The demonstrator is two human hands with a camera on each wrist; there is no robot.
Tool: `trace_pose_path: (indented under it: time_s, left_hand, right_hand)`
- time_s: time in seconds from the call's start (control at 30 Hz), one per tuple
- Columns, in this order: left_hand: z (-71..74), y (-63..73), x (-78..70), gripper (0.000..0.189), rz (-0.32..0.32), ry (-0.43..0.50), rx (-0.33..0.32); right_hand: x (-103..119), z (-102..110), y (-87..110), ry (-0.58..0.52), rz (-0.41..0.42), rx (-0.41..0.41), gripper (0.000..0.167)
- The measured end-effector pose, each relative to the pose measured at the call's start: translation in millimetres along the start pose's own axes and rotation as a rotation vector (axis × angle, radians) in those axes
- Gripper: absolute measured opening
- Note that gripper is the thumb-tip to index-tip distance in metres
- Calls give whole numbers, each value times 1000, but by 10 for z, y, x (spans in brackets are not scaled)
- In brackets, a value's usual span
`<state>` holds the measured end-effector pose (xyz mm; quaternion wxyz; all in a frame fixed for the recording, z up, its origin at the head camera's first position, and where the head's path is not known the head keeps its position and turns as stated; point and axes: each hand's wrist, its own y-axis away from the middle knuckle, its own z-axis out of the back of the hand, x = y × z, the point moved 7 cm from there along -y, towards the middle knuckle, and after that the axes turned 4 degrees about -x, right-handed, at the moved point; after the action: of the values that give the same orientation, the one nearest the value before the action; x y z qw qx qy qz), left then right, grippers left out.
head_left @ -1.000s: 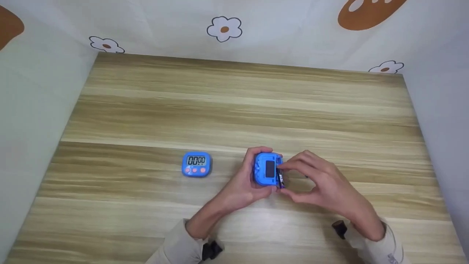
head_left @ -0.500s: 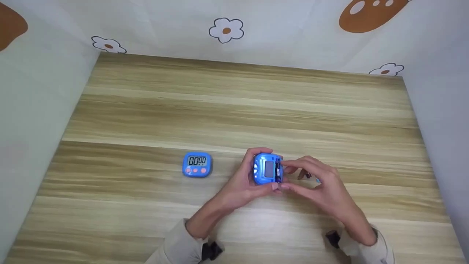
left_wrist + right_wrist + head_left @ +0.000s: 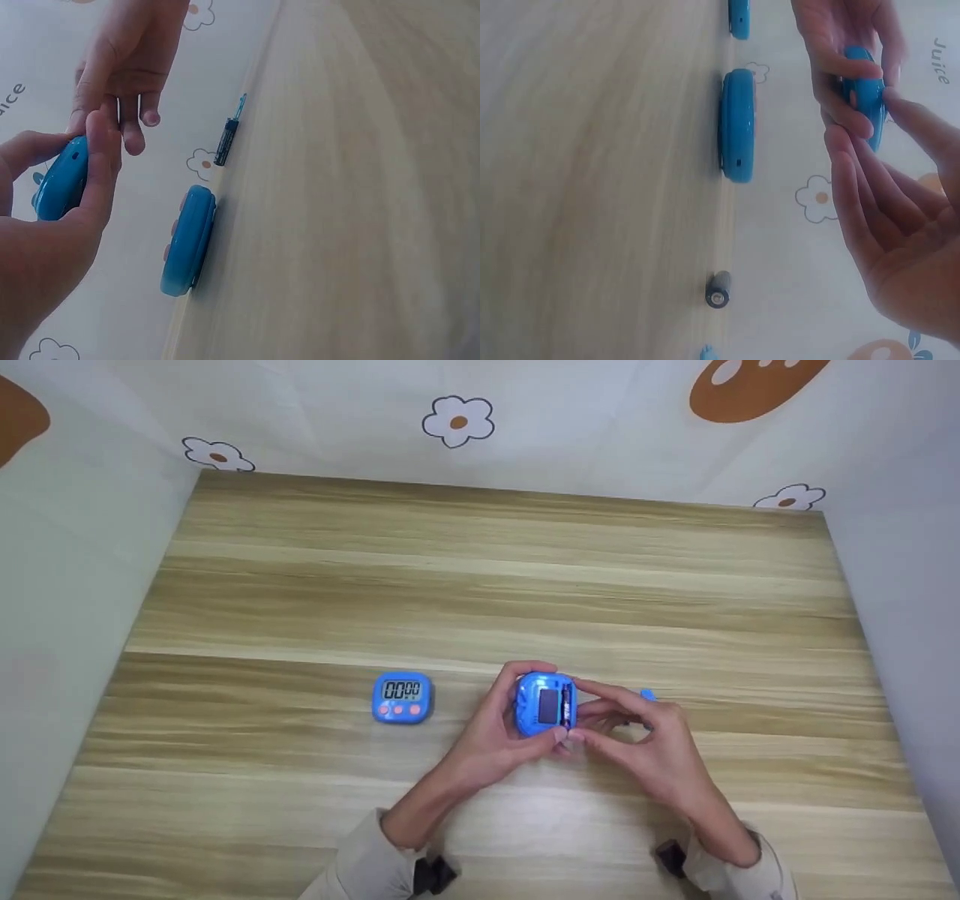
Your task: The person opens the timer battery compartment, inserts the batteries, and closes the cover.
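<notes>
My left hand [image 3: 499,731] grips a blue digital timer [image 3: 531,712], its back turned up and its battery slot bare. A dark battery [image 3: 566,706] lies in that slot along the right side. My right hand [image 3: 652,739] pinches the timer's right edge, index finger at the top corner and thumb at the bottom one, beside the left thumb. In the right wrist view my right thumb [image 3: 922,127] presses on the timer's side. The left wrist view has both hands around the timer [image 3: 66,180], held above the table.
A second blue timer [image 3: 403,697], reading 00:00, lies left of my hands. Behind my right hand, a loose battery [image 3: 225,142] and a small blue piece [image 3: 240,105] lie on the wooden table [image 3: 450,577]. The right wrist view shows another blue timer [image 3: 739,16] at its top edge.
The battery, tilted out at the timer's side earlier, now sits down in the slot. My right hand has shifted slightly left, its index finger now at the top corner. The left hand barely moved.
</notes>
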<state>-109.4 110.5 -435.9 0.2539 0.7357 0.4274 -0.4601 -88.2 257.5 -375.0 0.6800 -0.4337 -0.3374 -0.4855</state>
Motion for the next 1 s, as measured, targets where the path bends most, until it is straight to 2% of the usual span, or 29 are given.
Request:
trace_pose_path:
  time_s: [0.2, 0.27, 0.47, 0.6, 0.73, 0.87, 1.0]
  left_hand:
    - [9, -24, 0, 63, -41, -5, -29]
    - [18, -26, 5, 62, -57, -9, -43]
    - [35, -26, 31, 61, -55, -14, -82]
    - [30, -14, 54, 67, 1, 24, -50]
    - [7, -2, 65, 77, 46, 102, 23]
    - [-13, -5, 48, 84, 37, 135, 74]
    - [-31, -6, 41, 84, 36, 152, 96]
  right_hand:
    - [-99, -44, -2, -121, -143, 10, 48]
    - [-113, -67, -3, -144, -164, 28, 49]
    - [-168, -114, 7, -103, -134, 55, 50]
    - [-315, 32, 3, 96, -63, 104, 54]
    - [-464, 392, -23, 320, 4, 142, 57]
    - [-627, 694, -17, 478, 27, 196, 60]
    - [-804, 788, 18, 619, 15, 281, 66]
